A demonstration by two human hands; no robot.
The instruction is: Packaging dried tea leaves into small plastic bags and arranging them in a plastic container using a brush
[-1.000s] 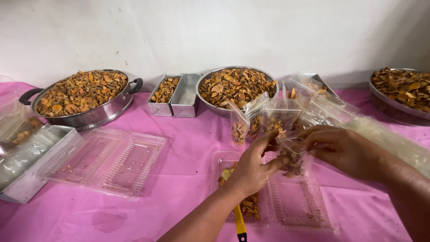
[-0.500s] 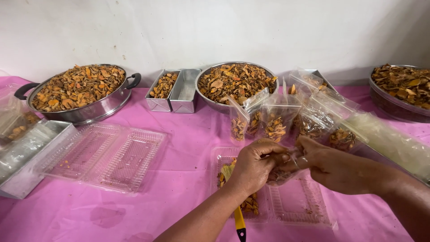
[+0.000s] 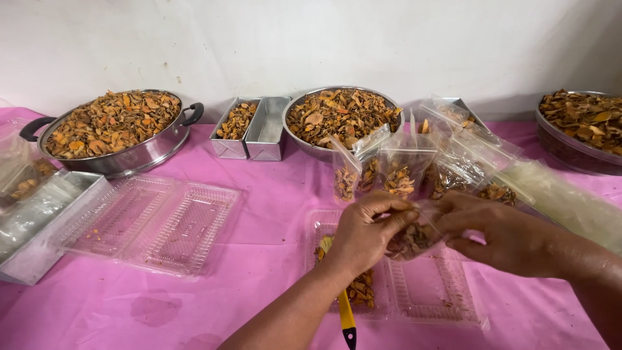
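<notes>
My left hand [image 3: 367,230] and my right hand [image 3: 495,230] together pinch a small clear plastic bag [image 3: 414,234] partly filled with brown dried chips. They hold it just above an open clear clamshell tray [image 3: 433,291] that has more chips in its left half. A yellow-handled tool [image 3: 346,315] lies under my left wrist. Behind my hands stand several small filled bags [image 3: 396,170], upright on the pink tablecloth [image 3: 259,259].
A handled metal pan [image 3: 111,128], a round metal bowl [image 3: 342,118] and a bowl at far right [image 3: 583,126] are heaped with dried chips. Two small metal tins [image 3: 251,128] sit between them. An empty clamshell tray [image 3: 152,220] and a metal tin [image 3: 39,227] lie at left.
Both hands came down with the bag from beside the standing bags to just over the clamshell tray, and my left hand's fingers closed over the bag's top.
</notes>
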